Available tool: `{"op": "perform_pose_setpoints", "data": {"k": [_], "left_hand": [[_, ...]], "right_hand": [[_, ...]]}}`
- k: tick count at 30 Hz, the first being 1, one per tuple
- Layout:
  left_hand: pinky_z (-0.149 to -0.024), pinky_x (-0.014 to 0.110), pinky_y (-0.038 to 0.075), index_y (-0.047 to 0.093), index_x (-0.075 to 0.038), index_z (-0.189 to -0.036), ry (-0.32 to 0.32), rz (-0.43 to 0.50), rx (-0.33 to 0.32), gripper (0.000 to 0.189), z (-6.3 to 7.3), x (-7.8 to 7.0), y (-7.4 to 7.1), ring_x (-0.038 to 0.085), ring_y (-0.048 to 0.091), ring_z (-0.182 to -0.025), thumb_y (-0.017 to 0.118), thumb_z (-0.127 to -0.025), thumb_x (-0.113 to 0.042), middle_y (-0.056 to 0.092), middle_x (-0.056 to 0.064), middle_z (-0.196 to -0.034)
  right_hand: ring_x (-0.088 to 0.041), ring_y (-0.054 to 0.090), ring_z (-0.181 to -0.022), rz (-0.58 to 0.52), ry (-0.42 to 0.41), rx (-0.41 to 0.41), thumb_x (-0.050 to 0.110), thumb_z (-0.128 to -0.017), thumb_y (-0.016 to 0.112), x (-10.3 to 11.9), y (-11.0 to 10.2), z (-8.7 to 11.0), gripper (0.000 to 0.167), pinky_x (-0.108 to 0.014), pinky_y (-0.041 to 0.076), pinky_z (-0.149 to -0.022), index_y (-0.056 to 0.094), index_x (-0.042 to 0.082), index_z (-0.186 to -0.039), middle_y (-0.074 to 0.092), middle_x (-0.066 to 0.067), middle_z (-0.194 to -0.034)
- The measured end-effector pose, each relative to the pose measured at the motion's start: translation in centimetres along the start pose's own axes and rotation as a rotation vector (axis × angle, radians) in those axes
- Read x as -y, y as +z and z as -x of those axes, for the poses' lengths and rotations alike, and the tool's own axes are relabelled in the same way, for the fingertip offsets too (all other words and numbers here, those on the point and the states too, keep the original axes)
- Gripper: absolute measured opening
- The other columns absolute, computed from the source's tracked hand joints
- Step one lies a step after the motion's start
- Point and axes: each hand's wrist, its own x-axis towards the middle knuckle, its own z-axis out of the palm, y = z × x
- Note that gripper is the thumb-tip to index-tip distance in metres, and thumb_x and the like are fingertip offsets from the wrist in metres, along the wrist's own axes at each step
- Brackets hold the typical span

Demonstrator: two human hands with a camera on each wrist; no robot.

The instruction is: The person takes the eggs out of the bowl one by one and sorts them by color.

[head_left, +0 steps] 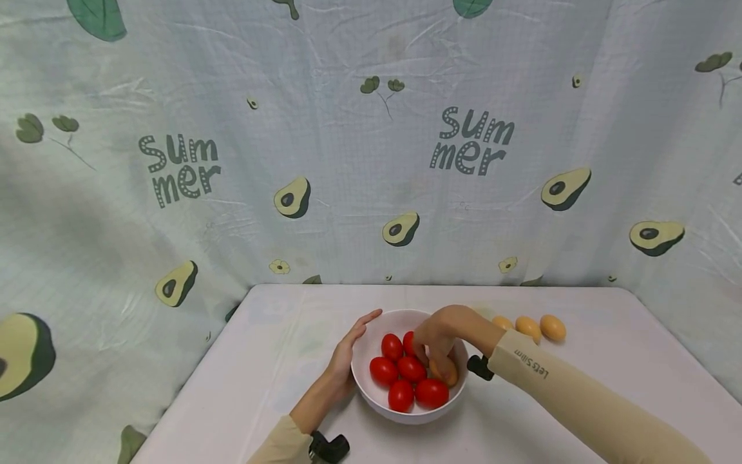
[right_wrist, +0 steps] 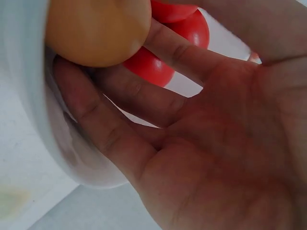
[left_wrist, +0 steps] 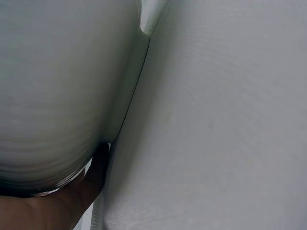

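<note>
Touching the bowl (head_left: 410, 417) at lower centre of the frame, the left hand (head_left: 345, 353) lies along its left side, fingers extended. Inside, red tomatoes (head_left: 411, 369) sit beside an egg (head_left: 446, 374), which the right hand (head_left: 442, 332) holds in bent fingers. Three further eggs (head_left: 528, 327) lie on the desk (head_left: 295, 328), right of centre. Behind hangs a printed curtain (head_left: 342, 142).

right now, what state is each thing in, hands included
White bowl: upright, uncovered, partly filled
Red oval pieces: in the bowl, at least six visible
Tan egg: in the bowl, at the right hand's fingers
Other tan eggs: on the table, at least three visible
Left hand: against the bowl's outside
Right hand: fingers curled round the tan egg
Printed cloth: hanging, wrinkled
</note>
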Motion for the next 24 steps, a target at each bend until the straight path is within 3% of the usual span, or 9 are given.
{"op": "perform_pose_setpoints", "data": {"k": [11,24], "left_hand": [[-0.131,0.046,0.021,0.034,-0.02,-0.162,-0.002,-0.002,-0.006,0.055,0.0,-0.1,0.0,0.026,0.035,-0.154,0.021,-0.11,-0.03,0.031,0.003,-0.17],[-0.131,0.046,0.023,0.035,-0.022,-0.162,-0.001,-0.017,0.002,0.055,0.0,-0.1,-0.1,0.027,0.034,-0.155,0.022,-0.109,-0.031,0.029,0.004,-0.17]], "right_hand": [[-0.019,0.056,-0.101,-0.039,-0.033,0.004,0.006,-0.076,0.087,-0.2,-0.8,0.8,0.033,-0.037,0.063,-0.084,0.068,0.025,-0.095,0.06,0.002,-0.104],[-0.021,0.062,-0.097,-0.159,-0.115,-0.068,0.0,-0.076,0.083,-0.9,-1.6,2.2,0.037,-0.038,0.065,-0.078,0.067,0.019,-0.104,0.061,-0.002,-0.109]]}}
